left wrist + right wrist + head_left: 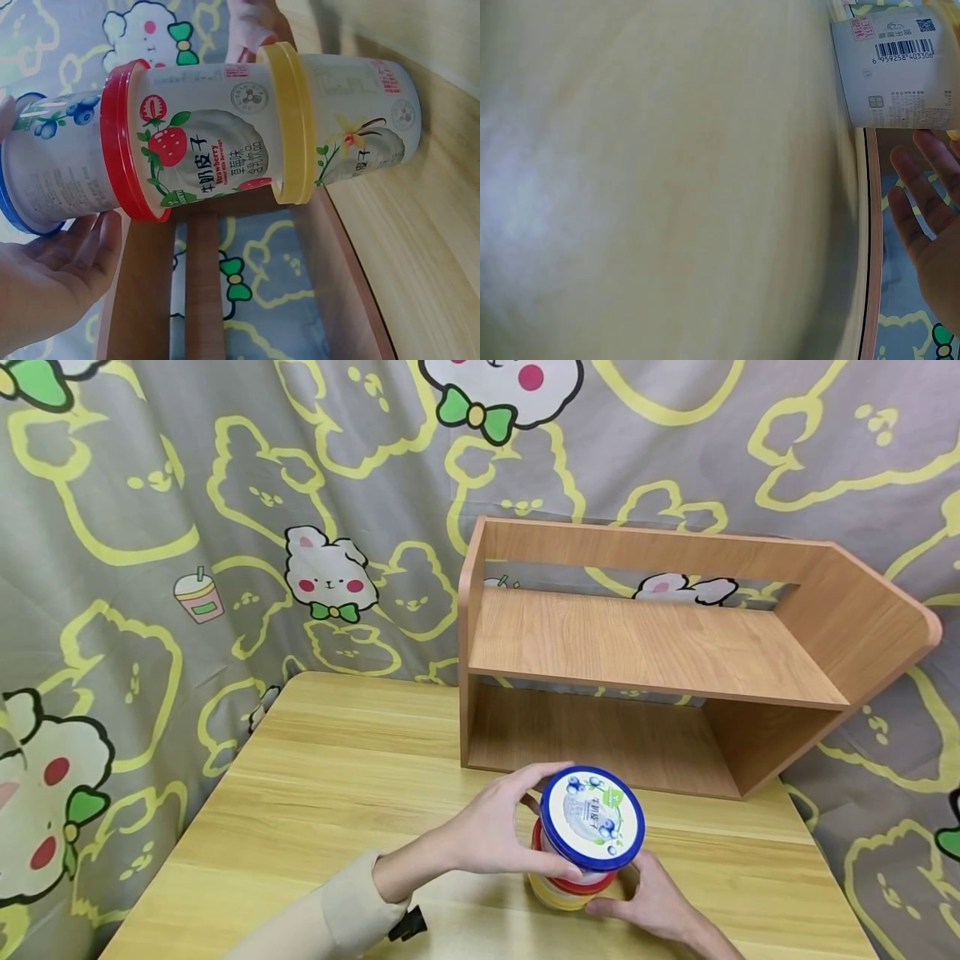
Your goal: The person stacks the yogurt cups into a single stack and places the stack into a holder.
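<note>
Three paper drink cups stand stacked upright on the table. At the top is the blue-lidded blueberry cup, which my left hand grips around its side with thumb and fingers. Beneath it sits the red-lidded strawberry cup. The yellow-lidded vanilla cup forms the base, its barcode side facing the right wrist camera. My right hand is beside the lower part of the stack. Its fingers are spread and fairly straight near the vanilla cup; whether they touch it is hard to tell.
A two-tier wooden shelf stands at the back right of the wooden table, just behind the cups. A patterned curtain hangs behind and along the sides. A small black object shows by the left sleeve.
</note>
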Demonstrator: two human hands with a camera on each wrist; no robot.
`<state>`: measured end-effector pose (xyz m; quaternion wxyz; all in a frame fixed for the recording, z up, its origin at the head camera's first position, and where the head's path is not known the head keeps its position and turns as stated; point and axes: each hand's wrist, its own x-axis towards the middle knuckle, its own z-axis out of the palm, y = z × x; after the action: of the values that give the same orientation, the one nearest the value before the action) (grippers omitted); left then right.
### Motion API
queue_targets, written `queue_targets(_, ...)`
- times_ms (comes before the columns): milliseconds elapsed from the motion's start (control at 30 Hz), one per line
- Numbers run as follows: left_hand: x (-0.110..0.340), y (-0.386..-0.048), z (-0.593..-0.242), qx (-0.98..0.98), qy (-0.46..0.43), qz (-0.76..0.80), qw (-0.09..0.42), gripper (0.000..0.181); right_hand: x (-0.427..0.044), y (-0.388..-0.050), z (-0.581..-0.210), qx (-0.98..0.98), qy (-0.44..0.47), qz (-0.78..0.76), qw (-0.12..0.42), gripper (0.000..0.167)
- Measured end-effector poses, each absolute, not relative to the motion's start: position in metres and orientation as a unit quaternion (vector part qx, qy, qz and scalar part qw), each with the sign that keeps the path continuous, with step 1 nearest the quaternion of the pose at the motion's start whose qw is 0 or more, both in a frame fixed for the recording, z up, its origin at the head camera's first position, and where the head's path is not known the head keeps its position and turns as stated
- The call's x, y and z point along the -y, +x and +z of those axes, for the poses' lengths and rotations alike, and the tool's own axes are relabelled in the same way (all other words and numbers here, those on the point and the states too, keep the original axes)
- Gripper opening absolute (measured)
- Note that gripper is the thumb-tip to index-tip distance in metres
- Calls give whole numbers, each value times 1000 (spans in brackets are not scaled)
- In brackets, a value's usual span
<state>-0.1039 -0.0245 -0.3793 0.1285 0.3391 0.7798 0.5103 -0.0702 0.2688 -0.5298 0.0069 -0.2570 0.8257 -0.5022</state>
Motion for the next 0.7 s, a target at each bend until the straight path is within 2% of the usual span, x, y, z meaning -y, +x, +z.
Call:
queue_targets(233, 26, -105, -381, -781, 350, 501, 130, 105, -270, -69, -530, -841, -233, -489, 14, 89)
queue_targets(433, 31, -103, -388, -788, 347, 497, 110, 113, -271, -65, -528, -859, -206, -469, 20, 84)
queue_targets(567, 36, -102, -397, -786, 338, 506, 107, 114, -271, -62, -526, -863, -191, -467, 24, 81)
queue_targets(700, 42, -101, -411, -792, 329, 504, 108, 113, -270, -59, -524, -874, -183, -450, 3, 78)
